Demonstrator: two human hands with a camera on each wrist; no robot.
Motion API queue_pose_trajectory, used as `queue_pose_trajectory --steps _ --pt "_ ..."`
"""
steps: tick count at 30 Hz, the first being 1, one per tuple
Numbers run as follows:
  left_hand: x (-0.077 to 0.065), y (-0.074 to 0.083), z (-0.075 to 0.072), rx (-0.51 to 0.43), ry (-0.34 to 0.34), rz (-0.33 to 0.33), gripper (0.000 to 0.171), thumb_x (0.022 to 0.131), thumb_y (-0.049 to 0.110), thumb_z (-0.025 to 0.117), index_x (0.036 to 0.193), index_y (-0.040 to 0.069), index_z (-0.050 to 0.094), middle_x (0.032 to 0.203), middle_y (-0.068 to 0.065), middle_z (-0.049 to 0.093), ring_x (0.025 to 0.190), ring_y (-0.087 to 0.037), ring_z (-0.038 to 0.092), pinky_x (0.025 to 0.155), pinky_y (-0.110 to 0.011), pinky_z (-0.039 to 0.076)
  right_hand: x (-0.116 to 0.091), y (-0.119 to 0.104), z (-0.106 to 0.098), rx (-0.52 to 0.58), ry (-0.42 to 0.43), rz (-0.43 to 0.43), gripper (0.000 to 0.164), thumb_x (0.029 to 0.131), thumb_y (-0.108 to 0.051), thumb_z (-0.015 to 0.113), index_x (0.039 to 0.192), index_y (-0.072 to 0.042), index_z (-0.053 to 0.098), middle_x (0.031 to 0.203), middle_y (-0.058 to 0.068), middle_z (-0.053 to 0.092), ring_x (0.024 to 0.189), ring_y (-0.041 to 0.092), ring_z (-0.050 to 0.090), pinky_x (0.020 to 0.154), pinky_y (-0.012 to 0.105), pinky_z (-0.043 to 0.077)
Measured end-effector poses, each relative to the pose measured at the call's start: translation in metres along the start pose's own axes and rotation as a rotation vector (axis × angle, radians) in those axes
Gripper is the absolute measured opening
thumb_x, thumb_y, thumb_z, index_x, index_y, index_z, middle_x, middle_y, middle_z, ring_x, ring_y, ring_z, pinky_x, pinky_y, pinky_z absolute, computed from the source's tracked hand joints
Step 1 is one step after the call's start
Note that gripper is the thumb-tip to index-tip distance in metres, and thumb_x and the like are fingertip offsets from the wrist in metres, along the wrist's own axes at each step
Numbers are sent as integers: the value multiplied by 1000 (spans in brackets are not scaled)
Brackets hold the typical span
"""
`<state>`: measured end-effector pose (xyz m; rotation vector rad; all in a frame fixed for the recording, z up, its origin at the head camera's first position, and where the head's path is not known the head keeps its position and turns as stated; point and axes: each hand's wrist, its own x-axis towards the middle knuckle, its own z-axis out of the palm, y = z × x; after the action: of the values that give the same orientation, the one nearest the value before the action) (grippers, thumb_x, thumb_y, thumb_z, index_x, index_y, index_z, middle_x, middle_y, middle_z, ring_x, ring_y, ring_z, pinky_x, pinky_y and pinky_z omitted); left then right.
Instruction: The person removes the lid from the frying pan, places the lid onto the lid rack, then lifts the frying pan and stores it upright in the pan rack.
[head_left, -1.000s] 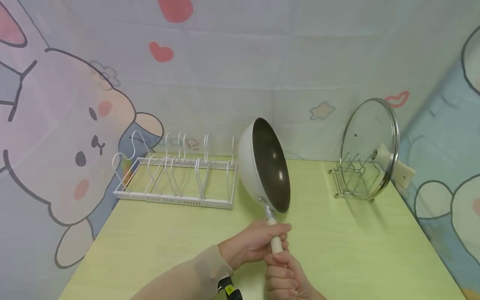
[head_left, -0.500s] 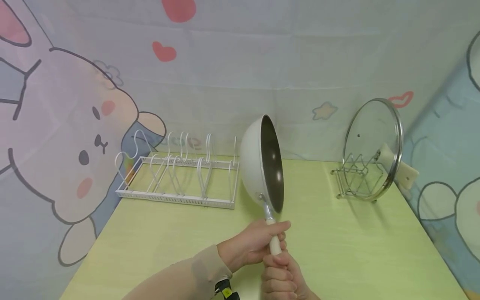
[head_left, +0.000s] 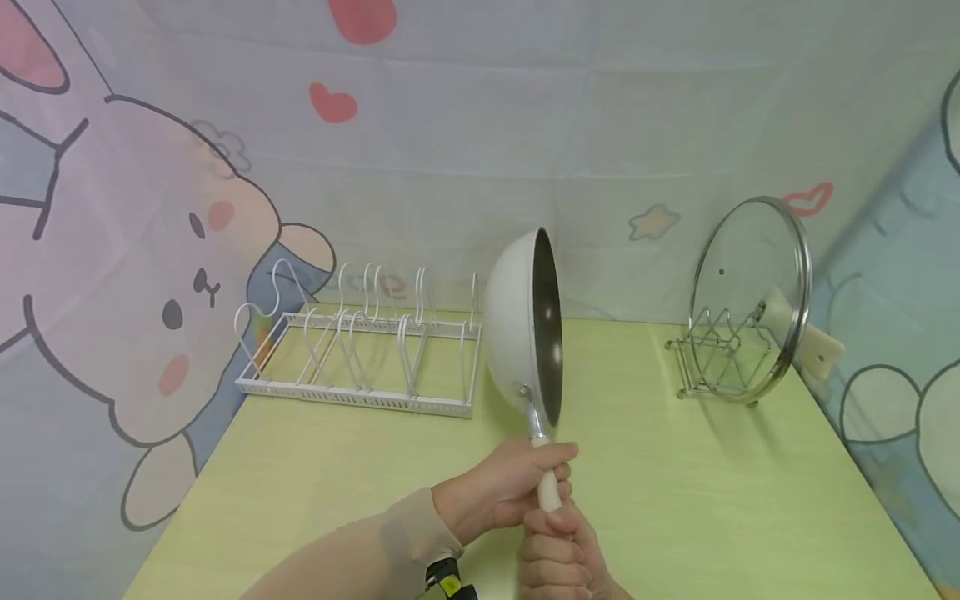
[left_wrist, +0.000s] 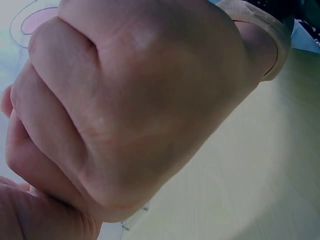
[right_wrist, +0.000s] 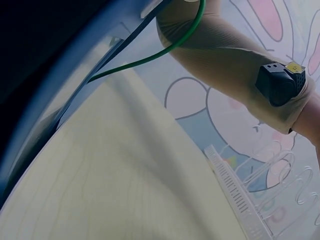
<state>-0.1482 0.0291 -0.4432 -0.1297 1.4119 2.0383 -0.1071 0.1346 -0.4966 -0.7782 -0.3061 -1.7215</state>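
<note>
A white wok [head_left: 510, 325] with a dark inside stands on edge over the table's middle, its opening turned to the right. Both hands grip its cream handle [head_left: 549, 492]. My left hand [head_left: 506, 487] holds the upper part near the metal neck, thumb laid across the front. Below it, my right hand [head_left: 558, 554] wraps the handle's lower end. In the left wrist view the left hand [left_wrist: 135, 110] fills most of the picture with curled fingers, and the handle is hidden. The right wrist view shows the left sleeve [right_wrist: 225, 65] but not the right hand.
Left of the wok, a white wire rack [head_left: 360, 358] with several upright loops lies on the pale green table [head_left: 712, 500]. At the right, a glass lid [head_left: 750, 292] with a metal rim leans in a small wire stand [head_left: 697, 375]. A printed cloth [head_left: 600, 125] hangs behind.
The wok has turned about its handle, so its dark inside shows narrower and its white outside wider. Both hands keep their grip. The whole head view has shifted slightly.
</note>
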Motion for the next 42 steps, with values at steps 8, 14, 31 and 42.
queue_pose_trajectory --steps 8,14,31,42 --pt "-7 3 1 32 31 7 24 105 25 66 93 14 49 68 8 50 61 -8 50 62 -21 47 8 5 1 38 -35 -8 41 111 -27 49 73 -20 37 48 -11 31 36 3 30 35 15 27" --pt "-16 10 1 80 15 11 27 105 26 69 90 14 49 67 6 50 61 -10 51 62 -22 45 19 6 3 33 -78 24 45 111 -29 51 70 -17 36 44 -9 30 34 4 30 35 16 29" --pt "-28 35 -12 201 -48 5 26 104 28 70 93 11 54 73 2 57 65 -10 53 62 -23 49 45 3 2 -2 -122 38 45 108 -26 52 67 -17 37 41 -8 31 32 8 32 34 20 31" --pt "-43 52 -16 257 -57 38 28 104 29 70 88 11 56 72 3 57 65 -9 54 63 -23 49 74 5 13 -29 -161 43 43 109 -25 50 68 -17 37 39 -7 28 31 8 30 34 20 29"
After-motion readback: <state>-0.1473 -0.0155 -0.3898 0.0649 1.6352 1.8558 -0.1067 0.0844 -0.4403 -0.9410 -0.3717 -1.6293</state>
